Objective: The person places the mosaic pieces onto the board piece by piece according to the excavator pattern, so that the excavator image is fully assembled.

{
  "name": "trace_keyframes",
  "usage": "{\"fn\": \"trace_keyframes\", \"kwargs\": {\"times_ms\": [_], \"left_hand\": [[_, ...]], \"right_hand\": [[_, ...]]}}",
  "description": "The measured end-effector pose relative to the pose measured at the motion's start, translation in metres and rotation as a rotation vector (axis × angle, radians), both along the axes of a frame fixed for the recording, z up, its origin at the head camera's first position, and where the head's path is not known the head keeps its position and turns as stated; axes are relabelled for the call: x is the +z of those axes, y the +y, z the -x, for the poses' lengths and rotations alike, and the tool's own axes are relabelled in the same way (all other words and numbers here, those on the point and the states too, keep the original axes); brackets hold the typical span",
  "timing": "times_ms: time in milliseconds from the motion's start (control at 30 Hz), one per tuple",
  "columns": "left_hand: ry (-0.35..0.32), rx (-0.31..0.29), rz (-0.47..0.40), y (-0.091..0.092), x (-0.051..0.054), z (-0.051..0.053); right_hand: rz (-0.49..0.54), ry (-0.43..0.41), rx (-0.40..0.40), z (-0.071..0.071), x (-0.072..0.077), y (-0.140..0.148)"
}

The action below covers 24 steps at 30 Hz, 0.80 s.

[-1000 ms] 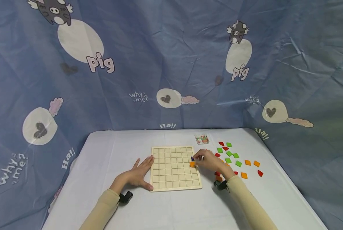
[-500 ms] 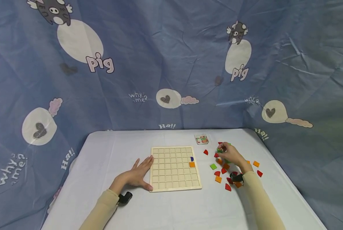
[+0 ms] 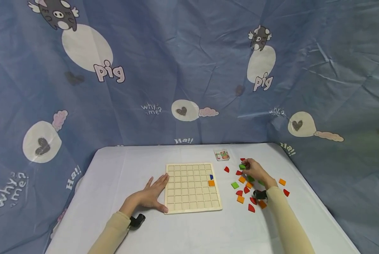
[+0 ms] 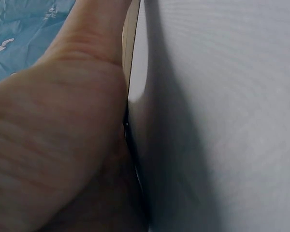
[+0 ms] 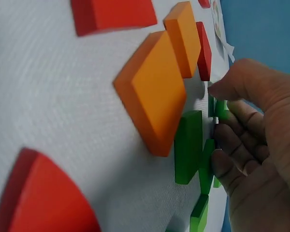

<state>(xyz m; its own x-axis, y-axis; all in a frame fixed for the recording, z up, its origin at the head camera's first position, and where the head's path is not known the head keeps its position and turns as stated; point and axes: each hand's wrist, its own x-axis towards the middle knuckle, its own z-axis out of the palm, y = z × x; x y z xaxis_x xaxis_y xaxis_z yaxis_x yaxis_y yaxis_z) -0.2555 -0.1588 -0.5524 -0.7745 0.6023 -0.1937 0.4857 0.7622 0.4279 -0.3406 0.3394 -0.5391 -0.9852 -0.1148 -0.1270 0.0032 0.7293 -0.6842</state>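
Note:
My left hand [image 3: 149,194] lies with fingers spread along the left edge of a wooden grid board [image 3: 189,188], thumb at its near left corner. Two pieces sit in the board's right column: a blue rounded piece [image 3: 211,177] and, just below, an orange square tile [image 3: 211,183]. Among the loose pieces on the right, my right hand [image 3: 255,170] pinches a green square tile [image 3: 242,166] between thumb and fingers; the tile looks slightly tilted. The right wrist view shows that green tile [image 5: 221,107] partly hidden by the hand. The left wrist view shows mostly palm.
Red quarter-round pieces [image 3: 251,208], orange square tiles [image 3: 240,199] and green tiles [image 3: 235,185] lie scattered right of the board. A picture card [image 3: 222,155] lies behind the board's right corner. A blue printed cloth [image 3: 189,70] hangs behind the white table.
My right hand let go of the blue piece on the board and moved right to the loose pieces, where it took hold of a green tile. The left hand stayed put.

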Motion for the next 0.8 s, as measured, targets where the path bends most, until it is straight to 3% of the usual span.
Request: {"fn": "trace_keyframes", "kwargs": {"times_ms": [500,667,800], "left_hand": [[0.009,-0.006,0.010,-0.001,-0.002,0.000],[0.017,-0.014,0.019,-0.001,-0.002,-0.001],[0.015,-0.015,0.019,-0.001,-0.002,-0.001]], "right_hand": [[-0.129,0.030,0.027,0.002,0.000,0.001],[-0.108,0.043,0.017,-0.002,0.002,-0.004],[-0.083,0.089,0.067,-0.005,0.008,-0.017]]}}
